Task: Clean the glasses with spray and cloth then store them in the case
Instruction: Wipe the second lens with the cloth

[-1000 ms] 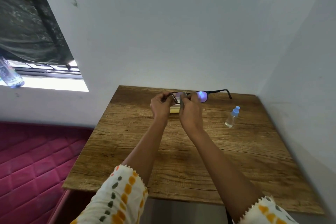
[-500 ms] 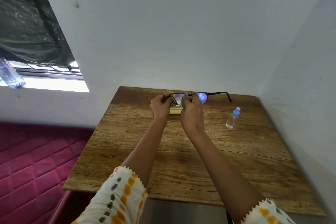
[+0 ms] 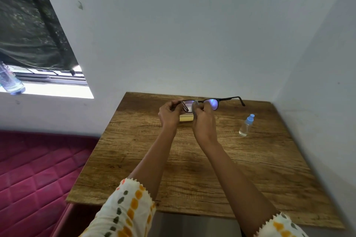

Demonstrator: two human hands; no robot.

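Observation:
Black-framed glasses are held up over the far part of the wooden table, one arm sticking out to the right. My left hand grips the frame's left end. My right hand pinches a small grey cloth against the left lens. A pale yellow case lies on the table behind my hands, mostly hidden. A small clear spray bottle with a blue cap stands to the right, apart from both hands.
White walls close off the table at the back and right. A red quilted mattress lies to the left below the table edge. A window with a plastic bottle on its sill is at far left.
The cloth in my right hand has shifted a little on the left lens. The glasses stay at about the same height and the bottle has not moved.

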